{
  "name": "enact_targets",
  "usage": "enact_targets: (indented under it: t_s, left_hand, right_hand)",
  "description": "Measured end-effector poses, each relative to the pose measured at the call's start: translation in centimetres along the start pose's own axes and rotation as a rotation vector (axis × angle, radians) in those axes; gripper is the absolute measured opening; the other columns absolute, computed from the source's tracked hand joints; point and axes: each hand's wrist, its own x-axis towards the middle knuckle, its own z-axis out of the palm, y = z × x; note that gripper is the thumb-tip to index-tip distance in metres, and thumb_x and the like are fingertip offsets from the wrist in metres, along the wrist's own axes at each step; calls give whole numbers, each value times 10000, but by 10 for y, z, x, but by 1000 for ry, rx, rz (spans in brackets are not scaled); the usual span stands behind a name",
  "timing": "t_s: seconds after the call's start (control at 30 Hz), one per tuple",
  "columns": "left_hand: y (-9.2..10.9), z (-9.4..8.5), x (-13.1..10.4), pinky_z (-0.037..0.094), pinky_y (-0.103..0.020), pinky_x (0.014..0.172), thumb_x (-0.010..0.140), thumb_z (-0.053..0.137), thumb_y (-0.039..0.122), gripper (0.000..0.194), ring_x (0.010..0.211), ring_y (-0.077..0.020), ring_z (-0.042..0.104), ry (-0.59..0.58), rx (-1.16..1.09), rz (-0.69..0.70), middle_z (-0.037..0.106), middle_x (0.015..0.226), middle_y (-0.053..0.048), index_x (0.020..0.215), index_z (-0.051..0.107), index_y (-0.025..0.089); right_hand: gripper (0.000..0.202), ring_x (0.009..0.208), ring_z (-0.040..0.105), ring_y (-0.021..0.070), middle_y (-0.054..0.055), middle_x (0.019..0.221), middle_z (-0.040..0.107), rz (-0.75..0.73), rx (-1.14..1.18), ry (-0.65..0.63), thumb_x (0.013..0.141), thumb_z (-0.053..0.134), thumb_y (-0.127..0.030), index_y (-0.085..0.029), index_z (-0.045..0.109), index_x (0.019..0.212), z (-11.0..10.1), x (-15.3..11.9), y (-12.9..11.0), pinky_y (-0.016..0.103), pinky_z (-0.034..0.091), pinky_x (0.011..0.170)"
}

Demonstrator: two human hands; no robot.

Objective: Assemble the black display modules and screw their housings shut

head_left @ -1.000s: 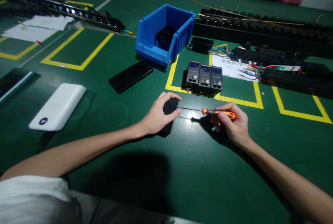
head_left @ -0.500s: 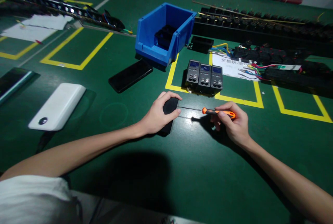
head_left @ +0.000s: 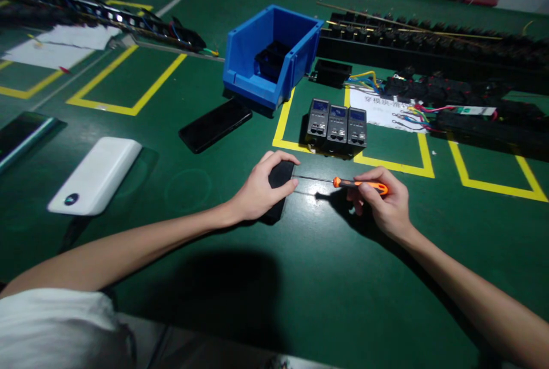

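My left hand (head_left: 265, 187) is closed around a small black box-shaped module (head_left: 281, 174), which it holds at the table. In my right hand (head_left: 384, 200) is a screwdriver (head_left: 343, 183) with an orange and black handle, gripped between thumb and fingers. Its thin shaft lies nearly level and points left, the tip at the module's right side. Whether the tip sits in a screw is too small to see. Just beyond my hands stand three dark modules (head_left: 337, 123) with blue panels, side by side.
A blue bin (head_left: 253, 80) with black parts inside stands behind a black phone (head_left: 214, 125). To the left lie a white power bank (head_left: 95, 177) and another phone (head_left: 23, 137). Black strips with wires (head_left: 450, 91) line the right rear. Yellow tape (head_left: 398, 166) marks the green table (head_left: 343, 300).
Almost nothing differs. Both hands keep their place, and the screwdriver stays against the black module, its handle perhaps turned very slightly.
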Motion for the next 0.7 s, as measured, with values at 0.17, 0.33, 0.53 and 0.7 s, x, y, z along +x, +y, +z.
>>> enact_targets:
  t_s: [0.17, 0.33, 0.53, 0.7]
  left_hand:
    - [0, 0, 0, 426, -361, 958, 838, 597, 246, 277, 1039, -204, 554, -2, -4, -2, 581, 1094, -48, 1110, 568, 202]
    - [1, -1, 1, 426, -358, 957, 838, 597, 247, 274, 1037, -202, 553, 0, -9, -4, 581, 1086, -47, 1106, 569, 199]
    - [1, -1, 0, 429, -362, 963, 839, 591, 252, 275, 1039, -206, 556, -1, -5, 0, 585, 1091, -51, 1108, 567, 200]
    - [0, 0, 0, 427, -363, 961, 843, 590, 253, 272, 1039, -205, 555, 2, -4, 10, 585, 1085, -48, 1107, 567, 197]
  right_hand:
    - [174, 389, 564, 106, -19, 640, 691, 2, 4, -1, 855, 671, -364, -215, 591, 897, 0, 0, -1, 221, 448, 367]
    - [187, 377, 553, 104, -21, 632, 686, 10, 12, -3, 852, 674, -377, -216, 590, 895, 0, 0, -2, 215, 439, 350]
    - [229, 355, 536, 103, -19, 582, 663, 31, 38, -25, 869, 642, -427, -203, 593, 882, 1, 2, -1, 197, 404, 311]
    - [218, 361, 531, 101, -22, 552, 646, 38, 40, -28, 877, 637, -413, -200, 594, 871, 1, 3, 2, 193, 402, 322]
